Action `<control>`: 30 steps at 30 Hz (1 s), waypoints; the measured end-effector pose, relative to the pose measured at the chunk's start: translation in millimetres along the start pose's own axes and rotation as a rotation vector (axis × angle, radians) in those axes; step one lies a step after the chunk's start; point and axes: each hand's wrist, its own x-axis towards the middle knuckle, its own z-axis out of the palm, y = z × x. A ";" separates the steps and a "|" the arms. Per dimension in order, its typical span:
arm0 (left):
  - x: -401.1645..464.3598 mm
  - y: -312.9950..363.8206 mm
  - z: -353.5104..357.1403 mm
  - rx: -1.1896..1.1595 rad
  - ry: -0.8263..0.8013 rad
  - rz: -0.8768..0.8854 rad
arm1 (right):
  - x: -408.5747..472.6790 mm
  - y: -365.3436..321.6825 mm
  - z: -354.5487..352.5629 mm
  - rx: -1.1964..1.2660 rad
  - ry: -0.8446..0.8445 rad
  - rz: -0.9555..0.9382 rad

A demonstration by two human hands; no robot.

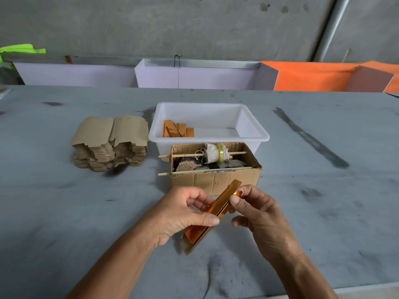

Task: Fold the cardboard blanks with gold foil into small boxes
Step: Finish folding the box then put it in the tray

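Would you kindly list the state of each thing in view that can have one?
gold foil blank: partly folded, held above the table
left hand: pinches the blank
right hand: pinches the blank's upper end
stack of blanks: flat, unfolded
white tub: open, a few folded gold pieces inside
cardboard box: open-topped, tape roll on a stick across it

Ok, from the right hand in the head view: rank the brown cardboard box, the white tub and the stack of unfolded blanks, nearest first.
From the right hand:
1. Brown cardboard box, just beyond the hands, holding a tape roll on a stick.
2. White tub, behind that box, a few folded gold pieces inside.
3. Stack of unfolded blanks, far left on the table.
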 end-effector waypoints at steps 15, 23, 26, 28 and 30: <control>-15.8 -18.4 -0.5 0.229 0.304 0.493 | 4.8 5.6 -6.4 0.264 0.220 0.095; -12.9 -23.4 4.4 0.590 0.459 0.749 | 2.6 6.7 3.7 0.340 0.273 0.164; -12.2 -22.7 5.2 0.560 0.473 0.751 | 1.3 7.4 4.8 0.338 0.286 0.180; -11.7 -23.5 5.9 0.541 0.477 0.749 | 0.7 8.5 5.6 0.333 0.299 0.191; -11.7 -25.0 6.2 0.520 0.481 0.749 | -0.4 9.7 6.3 0.323 0.313 0.200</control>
